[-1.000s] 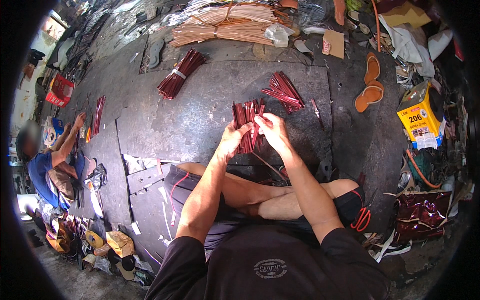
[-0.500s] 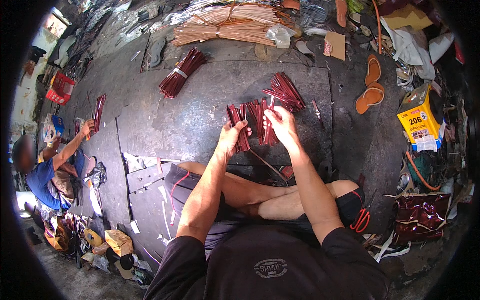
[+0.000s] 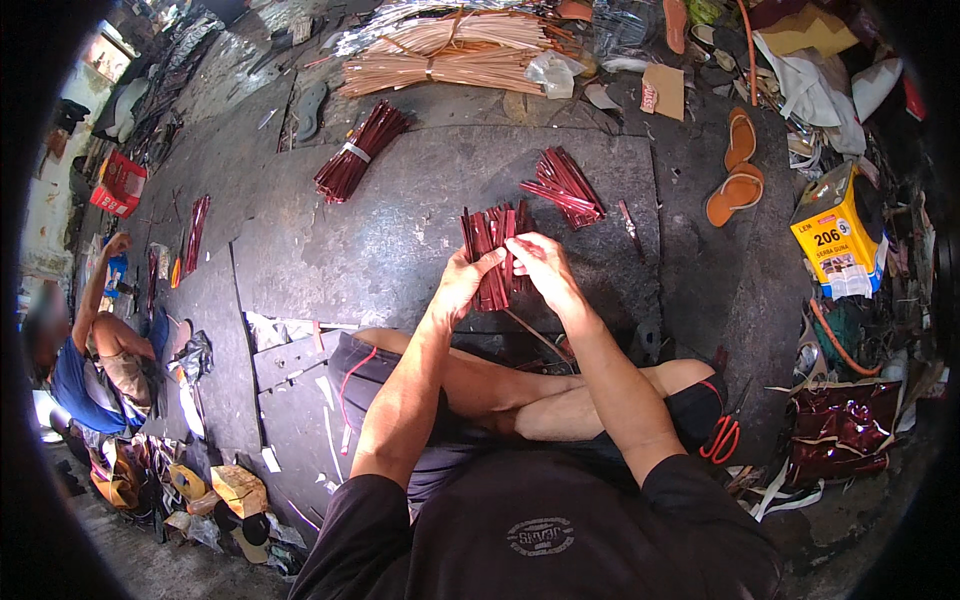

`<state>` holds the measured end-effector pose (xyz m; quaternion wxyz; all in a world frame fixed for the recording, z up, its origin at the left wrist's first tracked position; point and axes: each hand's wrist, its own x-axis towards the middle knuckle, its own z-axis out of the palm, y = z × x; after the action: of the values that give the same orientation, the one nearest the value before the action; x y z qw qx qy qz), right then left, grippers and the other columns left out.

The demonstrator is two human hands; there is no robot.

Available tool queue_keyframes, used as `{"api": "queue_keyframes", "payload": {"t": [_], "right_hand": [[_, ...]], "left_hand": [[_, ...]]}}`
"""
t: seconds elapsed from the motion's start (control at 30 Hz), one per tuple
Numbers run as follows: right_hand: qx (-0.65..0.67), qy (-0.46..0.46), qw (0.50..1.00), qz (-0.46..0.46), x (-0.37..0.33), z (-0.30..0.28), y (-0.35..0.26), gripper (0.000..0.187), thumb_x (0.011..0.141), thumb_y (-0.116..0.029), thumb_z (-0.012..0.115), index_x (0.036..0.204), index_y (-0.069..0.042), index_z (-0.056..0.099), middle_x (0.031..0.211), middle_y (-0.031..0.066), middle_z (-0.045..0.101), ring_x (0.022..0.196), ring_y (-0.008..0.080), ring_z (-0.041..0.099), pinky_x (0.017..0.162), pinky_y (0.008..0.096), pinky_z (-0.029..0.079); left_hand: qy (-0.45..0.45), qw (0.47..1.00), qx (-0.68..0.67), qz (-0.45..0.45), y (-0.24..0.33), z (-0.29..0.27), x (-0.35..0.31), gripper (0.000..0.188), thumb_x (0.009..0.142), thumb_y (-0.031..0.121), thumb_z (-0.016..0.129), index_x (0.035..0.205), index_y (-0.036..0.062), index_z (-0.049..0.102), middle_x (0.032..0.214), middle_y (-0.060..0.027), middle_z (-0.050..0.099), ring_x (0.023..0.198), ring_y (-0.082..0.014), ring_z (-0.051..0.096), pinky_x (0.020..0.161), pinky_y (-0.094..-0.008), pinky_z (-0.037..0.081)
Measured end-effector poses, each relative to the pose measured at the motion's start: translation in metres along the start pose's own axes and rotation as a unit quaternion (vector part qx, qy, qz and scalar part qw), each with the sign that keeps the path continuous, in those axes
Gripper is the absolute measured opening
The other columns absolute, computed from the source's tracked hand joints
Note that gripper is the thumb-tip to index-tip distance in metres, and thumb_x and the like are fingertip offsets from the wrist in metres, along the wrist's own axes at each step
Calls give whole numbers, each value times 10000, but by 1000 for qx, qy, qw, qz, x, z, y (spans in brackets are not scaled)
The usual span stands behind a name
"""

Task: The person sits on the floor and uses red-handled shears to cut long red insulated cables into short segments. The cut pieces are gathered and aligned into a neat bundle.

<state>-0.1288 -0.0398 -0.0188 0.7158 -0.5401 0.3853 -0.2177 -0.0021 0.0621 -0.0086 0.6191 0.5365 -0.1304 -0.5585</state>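
Floor: dark grey slab work surface, cluttered, fills centre frame.
Held item: fanned bunch of thin dark-red flat strips, centre frame, just above crossed legs.
Left hand: closed round lower part of bunch, thumb side up.
Right hand: fingers pinched on strips at right edge of bunch, touching left hand.
Handling (judged): light, thin, springy; prone to fan out and slide loose; likely bends before breaking.
Grip spot (judged): mid-to-lower length, squeezed as stack; tips left free.
Loose pile: more dark-red strips, up-right of hands.
Tied bundle: dark-red strips with pale band, upper left of centre.
Top: long pale tan strip bundles.
Right: orange sandals, yellow box.
Lower right: red-handled scissors.
Far left: another person seated.
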Motion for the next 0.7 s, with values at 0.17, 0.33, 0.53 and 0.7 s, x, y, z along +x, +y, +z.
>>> {"api": "queue_keyframes", "payload": {"t": [0.17,0.33,0.53,0.7], "right_hand": [[-17,-16,1000,-9,-2,0,0,281,907,-252,682,1054,-17,636,897,41,654,772,102,597,687,260,511],[-77,75,994,-13,2,-1,0,237,934,-229,639,1058,-31,599,903,48,653,874,130,596,784,272,463],[-10,79,994,-72,4,-12,-26,190,960,-162,589,1069,-8,575,882,87,655,700,139,633,625,306,539],[-290,138,933,-160,10,-23,1,381,891,-303,689,1130,-14,622,954,108,686,889,193,646,811,348,520]], "left_hand": [[-13,1000,8,13,2,2,-2,449,846,196,752,1211,20,559,1025,-88,670,904,-185,655,771,-349,558],[8,999,-30,-13,0,1,2,370,868,152,716,1185,27,571,985,-82,673,887,-189,657,771,-346,556],[50,997,-57,-20,-3,-12,5,321,897,156,684,1146,6,548,999,-101,665,886,-186,655,797,-341,554],[-25,1000,-16,-11,0,-2,4,379,881,180,711,1175,18,535,1018,-89,655,910,-180,644,814,-344,550]]}}
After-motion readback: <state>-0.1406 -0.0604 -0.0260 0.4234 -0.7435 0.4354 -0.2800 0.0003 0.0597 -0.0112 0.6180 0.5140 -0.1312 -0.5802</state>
